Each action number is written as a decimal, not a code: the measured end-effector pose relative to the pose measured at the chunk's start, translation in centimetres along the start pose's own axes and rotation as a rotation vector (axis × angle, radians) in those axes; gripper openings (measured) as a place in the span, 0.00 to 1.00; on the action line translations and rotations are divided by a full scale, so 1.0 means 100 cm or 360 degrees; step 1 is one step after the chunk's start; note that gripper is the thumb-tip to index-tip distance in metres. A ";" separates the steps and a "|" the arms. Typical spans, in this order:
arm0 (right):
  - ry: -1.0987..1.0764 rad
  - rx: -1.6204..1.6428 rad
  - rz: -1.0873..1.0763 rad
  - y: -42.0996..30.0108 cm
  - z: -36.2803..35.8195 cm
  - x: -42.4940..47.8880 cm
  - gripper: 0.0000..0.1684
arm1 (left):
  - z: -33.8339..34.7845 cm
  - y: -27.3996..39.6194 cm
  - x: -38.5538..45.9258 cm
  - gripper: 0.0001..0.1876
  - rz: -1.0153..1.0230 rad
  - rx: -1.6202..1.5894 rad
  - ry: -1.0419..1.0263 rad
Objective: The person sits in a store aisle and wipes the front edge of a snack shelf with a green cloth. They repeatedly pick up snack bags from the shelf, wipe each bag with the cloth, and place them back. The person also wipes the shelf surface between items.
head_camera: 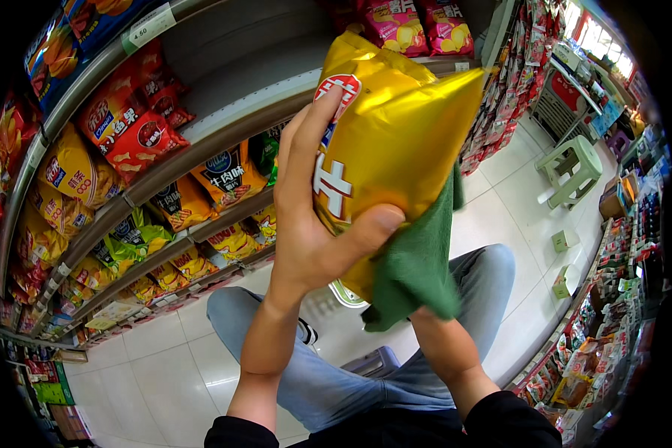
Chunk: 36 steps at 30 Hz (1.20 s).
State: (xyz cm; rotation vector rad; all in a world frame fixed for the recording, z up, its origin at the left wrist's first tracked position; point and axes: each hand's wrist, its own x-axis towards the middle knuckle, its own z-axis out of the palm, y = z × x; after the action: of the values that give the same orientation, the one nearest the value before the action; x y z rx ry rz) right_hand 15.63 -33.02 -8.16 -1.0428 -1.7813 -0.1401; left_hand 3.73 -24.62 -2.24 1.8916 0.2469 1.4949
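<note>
A shiny yellow snack bag point(409, 151) is held up in front of the shelves, tilted, with its sealed edge towards the top. My left hand point(319, 224) grips its left side, fingers spread along the printed face and thumb across the lower front. A green cloth point(420, 269) lies against the bag's lower right side. My right hand point(425, 313) is behind and under this cloth; its fingers are hidden, so what they grip cannot be told.
Shelves point(257, 101) of snack bags stand at the left, with pink chip bags point(395, 25) at the top. A green plastic stool point(574, 168) and small boxes point(564, 241) are on the tiled floor at the right. Packed goods point(582, 364) line the right side. Part of a stool point(372, 364) shows between the knees.
</note>
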 end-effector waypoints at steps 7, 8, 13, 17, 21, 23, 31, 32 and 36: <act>0.0011 -0.0081 -0.0002 0.025 -0.028 0.009 0.35 | -0.007 -0.011 -0.008 0.46 -0.0397 -0.0577 -0.0203; 0.0019 -0.0078 0.0012 0.027 -0.030 0.009 0.35 | -0.008 -0.013 -0.008 0.46 -0.0398 -0.0601 -0.0259; 0.0060 -0.0136 0.0052 0.030 -0.015 0.026 0.35 | 0.006 -0.007 -0.016 0.32 -0.0742 -0.1141 0.0233; 0.0020 -0.0163 -0.0011 0.011 -0.002 0.021 0.35 | -0.003 -0.025 -0.016 0.22 -0.0832 -0.1290 0.0406; -0.0048 -0.0195 -0.0082 -0.014 0.005 0.004 0.35 | -0.003 -0.018 0.000 0.21 -0.1155 -0.1617 0.0666; -0.0059 -0.0191 -0.0104 -0.018 0.006 0.003 0.35 | -0.004 -0.020 -0.002 0.21 -0.1131 -0.1635 0.0592; -0.0018 -0.0185 -0.0205 0.004 0.005 0.023 0.34 | -0.033 -0.097 -0.038 0.23 -0.0977 -0.1917 0.0298; -0.0012 -0.0186 -0.0206 0.008 0.004 0.028 0.34 | -0.037 -0.092 -0.035 0.23 -0.0956 -0.1949 0.0279; 0.0003 -0.0164 -0.0169 0.025 -0.001 0.042 0.34 | -0.044 -0.078 -0.023 0.24 -0.0881 -0.2038 0.0305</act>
State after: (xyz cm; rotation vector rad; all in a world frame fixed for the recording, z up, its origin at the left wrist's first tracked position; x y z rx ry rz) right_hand 17.04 -29.09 -5.63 -1.0202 -1.8446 -0.3013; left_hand 1.07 -18.32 -8.50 0.5821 -0.1062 0.9977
